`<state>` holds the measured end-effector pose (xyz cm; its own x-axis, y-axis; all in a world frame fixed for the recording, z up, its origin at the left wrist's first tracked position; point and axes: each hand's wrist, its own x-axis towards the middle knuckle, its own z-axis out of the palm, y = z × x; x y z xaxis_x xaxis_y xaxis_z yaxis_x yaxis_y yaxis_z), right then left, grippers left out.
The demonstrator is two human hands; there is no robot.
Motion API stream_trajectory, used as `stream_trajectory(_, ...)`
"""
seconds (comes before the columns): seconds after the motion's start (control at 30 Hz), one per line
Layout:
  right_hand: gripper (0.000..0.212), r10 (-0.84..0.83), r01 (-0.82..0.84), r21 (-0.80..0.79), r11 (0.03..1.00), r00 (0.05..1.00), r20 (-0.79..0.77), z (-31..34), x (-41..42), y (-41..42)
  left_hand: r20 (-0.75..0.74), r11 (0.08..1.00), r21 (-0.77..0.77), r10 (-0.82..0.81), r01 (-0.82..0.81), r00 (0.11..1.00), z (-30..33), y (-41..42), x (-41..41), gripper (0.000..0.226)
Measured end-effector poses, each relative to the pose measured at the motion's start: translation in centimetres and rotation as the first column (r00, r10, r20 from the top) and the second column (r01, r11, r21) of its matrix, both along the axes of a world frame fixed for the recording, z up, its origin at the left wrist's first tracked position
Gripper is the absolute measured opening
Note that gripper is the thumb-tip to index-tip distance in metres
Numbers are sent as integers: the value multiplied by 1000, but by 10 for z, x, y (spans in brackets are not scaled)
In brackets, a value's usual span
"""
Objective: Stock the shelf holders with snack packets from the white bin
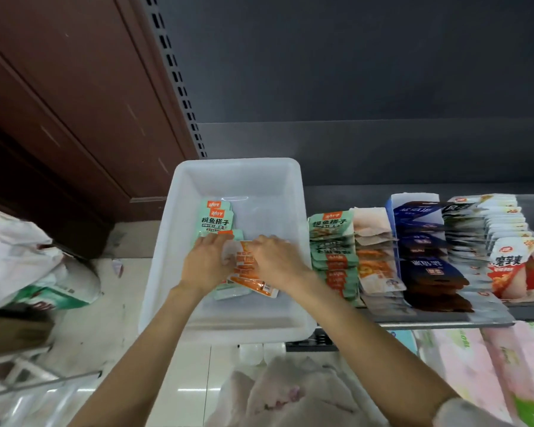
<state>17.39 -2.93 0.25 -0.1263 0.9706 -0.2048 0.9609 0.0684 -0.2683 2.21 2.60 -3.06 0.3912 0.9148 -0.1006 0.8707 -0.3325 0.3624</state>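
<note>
Both hands down inside the white bin, gathered round a small stack of orange snack packets. Left hand cupped on the stack's left side, fingers curled over it. Right hand pressed on the right side, fingers bent round the top edge. Stack squeezed between the two hands, low in the middle of the bin. Green snack packets lying flat just behind the left hand, some tucked under it. Fingertips of both hands hidden behind knuckles and packets, so hard to tell how tight the hold was. Bottom of the stack partly covered by the wrists. Rows of packets standing in the shelf holders just beside the bin, on the right, far end cut off.
</note>
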Motion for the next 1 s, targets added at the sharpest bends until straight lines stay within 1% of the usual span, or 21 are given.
stream_trajectory(0.03, 40, 1, 2, -35, 999, 998, 63, -11, -6, 8, -64, 998, -49, -42, 39, 997, -4, 2, 0, 47)
stream_trajectory(0.1, 46, -29, 43, -92, 995, 989, 146, -28, -13, 17, -131, 992, -76, -111, 101, 985, -8, 2, 1, 51)
stream_trajectory(0.2, 43, -44, 65, -125, 990, 985, 166, -36, -17, 19, -174, 983, -132, -153, 131, 973, -12, 5, -2, 52)
stream_trajectory(0.23, 42, -34, 52, -109, 993, 987, 158, -35, -17, 18, -153, 983, -130, -146, 127, 977, -13, 5, -3, 51)
stream_trajectory(0.27, 41, -25, 38, -88, 995, 989, 148, -32, -17, 16, -84, 989, -106, -116, 107, 990, -13, 5, -5, 49)
stream_trajectory(0.33, 40, -41, 45, -35, 998, 992, 116, -28, -13, 12, 179, 999, -39, 9, -2, 984, -9, 3, -8, 43)
stream_trajectory(0.4, 40, -85, 86, -25, 996, 996, 38, -25, -8, 9, 401, 993, -26, 117, -117, 908, -3, 2, -9, 36)
stream_trajectory(0.5, 31, -153, 150, -55, 987, 987, -48, -16, -4, 3, 486, 983, -116, 183, -144, 855, -1, 2, -8, 30)
stream_trajectory(0.57, 29, -190, 191, 15, 982, 980, -62, -6, -3, -2, 516, 968, -195, 239, -158, 823, 2, 0, -6, 32)
stream_trajectory(0.6, 28, -229, 235, 63, 970, 968, -99, 1, -2, -4, 544, 952, -248, 290, -178, 788, 5, -1, -5, 33)
stream_trajectory(0.63, 26, -289, 311, 97, 946, 938, -193, 7, -1, -6, 576, 930, -311, 350, -198, 739, 12, -4, -3, 34)
stream_trajectory(0.67, 24, -353, 406, 96, 909, 870, -343, 13, 1, -8, 607, 906, -374, 401, -199, 686, 19, -6, -2, 35)
stream_trajectory(0.7, 23, -402, 500, 52, 865, 750, -525, 20, 3, -10, 634, 885, -434, 435, -171, 640, 27, -8, 0, 37)
stream_trajectory(0.73, 23, -418, 562, -29, 827, 580, -699, 27, 5, -13, 650, 862, -492, 455, -120, 609, 36, -10, 1, 39)
stream_trajectory(0.77, 27, -408, 587, -119, 801, 389, -826, 35, 8, -16, 655, 839, -543, 456, -45, 603, 46, -11, 3, 40)
stream_trajectory(0.8, 31, -382, 589, -196, 784, 209, -900, 41, 11, -21, 652, 815, -578, 431, 41, 624, 55, -13, 5, 41)
stream_trajectory(0.83, 36, -353, 580, -249, 776, 72, -933, 48, 14, -25, 650, 792, -598, 387, 126, 654, 64, -16, 8, 42)
stream_trajectory(0.87, 38, -324, 572, -276, 773, -19, -946, 55, 18, -30, 654, 779, -597, 333, 192, 679, 72, -21, 13, 42)
stream_trajectory(0.9, 40, -302, 572, -280, 771, -59, -952, 62, 24, -35, 664, 789, -570, 276, 230, 695, 78, -25, 20, 40)
stream_trajectory(0.93, 42, -285, 576, -271, 771, -68, -956, 70, 31, -42, 678, 824, -508, 204, 249, 706, 85, -29, 27, 36)
stream_trajectory(1.0, 42, -265, 621, -214, 754, -11, -964, 85, 53, -58, 678, 913, -297, -3, 279, 735, 97, -35, 45, 26)
